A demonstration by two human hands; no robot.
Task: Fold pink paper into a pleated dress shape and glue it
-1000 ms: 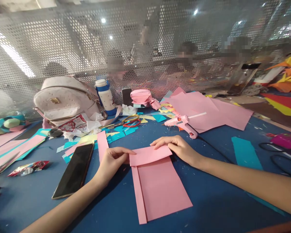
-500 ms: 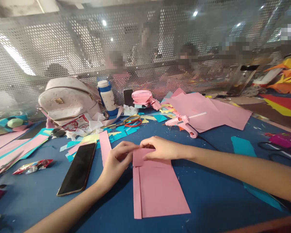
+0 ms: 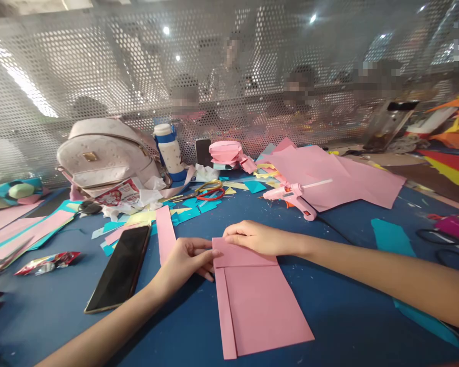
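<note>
A sheet of pink paper [image 3: 268, 311] lies on the blue table in front of me, with a narrow fold down its left side and a wider flap folded over its far end. My left hand [image 3: 187, 261] pinches the left edge of that flap, thumb on top and the other fingers partly behind the paper. Across the flap's far edge rests my right hand [image 3: 254, 238], its fingers curled round the fold and its thumb pressed on top. The tips of the right fingers are hidden.
Left of my hands lie a phone [image 3: 119, 270] and a pink paper strip [image 3: 165, 234]. Beyond them are scissors [image 3: 211, 190], paper scraps, a backpack [image 3: 107, 148] and a bottle [image 3: 170, 153]. A pink glue gun [image 3: 292, 196] with its cord rests near large pink sheets [image 3: 363, 176].
The far flap now lies flatter and straight across the paper. My left thumb has come down onto its edge, and my right hand has flattened along the fold.
</note>
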